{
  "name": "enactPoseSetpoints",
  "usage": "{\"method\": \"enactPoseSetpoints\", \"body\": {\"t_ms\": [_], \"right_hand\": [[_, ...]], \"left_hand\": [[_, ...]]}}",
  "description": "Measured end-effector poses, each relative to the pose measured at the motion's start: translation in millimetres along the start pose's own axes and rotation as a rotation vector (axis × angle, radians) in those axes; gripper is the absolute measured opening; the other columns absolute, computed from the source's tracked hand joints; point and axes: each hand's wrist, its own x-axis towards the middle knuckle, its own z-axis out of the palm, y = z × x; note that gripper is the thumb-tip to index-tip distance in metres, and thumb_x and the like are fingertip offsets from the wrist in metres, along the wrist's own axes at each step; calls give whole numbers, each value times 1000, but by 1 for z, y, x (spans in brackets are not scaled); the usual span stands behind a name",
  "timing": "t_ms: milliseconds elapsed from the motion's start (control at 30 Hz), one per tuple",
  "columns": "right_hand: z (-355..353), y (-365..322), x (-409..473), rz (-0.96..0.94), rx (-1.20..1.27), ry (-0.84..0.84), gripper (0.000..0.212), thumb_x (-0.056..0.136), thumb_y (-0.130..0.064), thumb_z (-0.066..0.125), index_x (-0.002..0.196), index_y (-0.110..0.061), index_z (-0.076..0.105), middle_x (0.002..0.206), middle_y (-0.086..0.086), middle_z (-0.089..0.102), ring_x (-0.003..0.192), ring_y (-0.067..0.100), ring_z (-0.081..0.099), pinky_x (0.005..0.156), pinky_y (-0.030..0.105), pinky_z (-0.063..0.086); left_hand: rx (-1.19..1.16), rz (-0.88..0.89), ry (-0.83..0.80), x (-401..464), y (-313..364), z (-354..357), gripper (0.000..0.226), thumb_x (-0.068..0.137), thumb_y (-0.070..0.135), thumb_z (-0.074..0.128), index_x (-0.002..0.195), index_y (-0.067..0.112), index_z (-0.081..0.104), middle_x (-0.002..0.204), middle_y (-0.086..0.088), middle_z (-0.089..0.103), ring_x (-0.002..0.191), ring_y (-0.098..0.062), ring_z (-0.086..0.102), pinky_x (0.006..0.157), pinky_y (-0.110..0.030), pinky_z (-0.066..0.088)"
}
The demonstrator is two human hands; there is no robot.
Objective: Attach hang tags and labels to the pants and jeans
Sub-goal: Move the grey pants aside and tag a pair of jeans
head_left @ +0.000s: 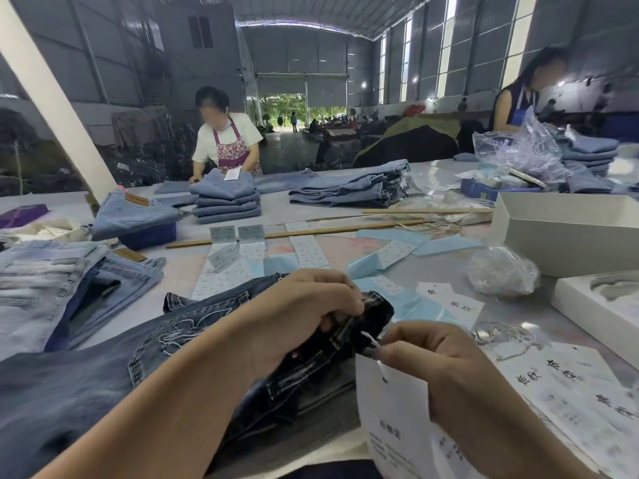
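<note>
Jeans (193,344) waistband bunched in left fingers (342,305), tag (390,409) string pinched by right fingers (390,344).

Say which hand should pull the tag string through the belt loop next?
Right, probably. The right hand already pinches the white string of the hang tag; the left hand grips the dark jeans waistband.

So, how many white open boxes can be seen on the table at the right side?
2. One large white box stands at the far right, behind the clear plastic bag. A second, shallower white box lies nearer, cut by the right edge. Others may be out of view.
</note>
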Motion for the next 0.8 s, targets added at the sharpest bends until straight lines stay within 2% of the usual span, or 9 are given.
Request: {"method": "enactPoseSetpoints", "body": {"t_ms": [167,300,367,433,500,533,633,733,800], "right_hand": [[11,2,5,-111,-92,131,21,63,-35,59,58,-16,65,51,-1,53,53,10,48,54,28,37],[19,5,7,-167,-49,191,19,65,-34,59,56,-19,66,48,-6,54,49,6,48,48,17,36],[20,6,8,-194,-42,202,19,71,-34,65,57,-21,68,49,-6,57,48,5,49,47,15,37],[20,7,10,-218,-68,219,24,82,-25,74,59,-23,70,51,-4,62,49,4,52,47,15,39],[18,6,11,-224,-113,224,26,84,-17,71,60,-27,72,56,-4,65,52,3,56,49,13,41],[18,6,11,-222,-126,219,26,84,-17,70,61,-28,72,57,-4,66,53,3,57,49,13,41],[16,6,12,-205,-128,202,19,84,-21,69,66,-26,72,60,0,68,56,6,58,51,16,43],[15,5,13,-182,-103,180,18,85,-28,70,68,-20,71,61,3,67,57,11,59,56,25,44],[13,2,12,-143,-22,152,24,79,-36,76,68,-16,69,58,3,64,53,12,55,53,24,41]], "left_hand": [[-80,24,-36,-3,-5,-1,4,66,18,64,64,22,66,61,5,55,54,-4,46,51,-14,37],[-107,20,-36,-2,-11,-5,15,71,19,57,74,20,72,67,-1,55,58,-8,45,57,-20,35],[-96,15,-37,-1,-14,-6,21,73,17,55,79,23,75,69,-2,57,60,-9,45,58,-23,35],[-31,45,-20,-1,-18,-5,24,77,19,56,85,28,76,76,-2,64,66,-10,53,65,-22,43],[98,79,10,-1,-20,-5,21,87,21,60,92,35,75,85,2,72,79,-10,63,80,-27,49],[171,97,20,-1,-21,-6,20,92,21,61,93,37,75,84,7,73,80,-5,64,82,-24,49],[355,159,56,-4,-19,-8,18,94,23,63,83,35,72,60,21,61,57,8,52,57,-5,37],[383,166,115,-5,-20,-8,17,93,28,61,79,34,67,56,23,56,52,6,48,51,-7,35],[305,139,178,-4,-22,-10,15,87,33,54,76,33,64,58,17,57,55,0,50,52,-13,39]]}}
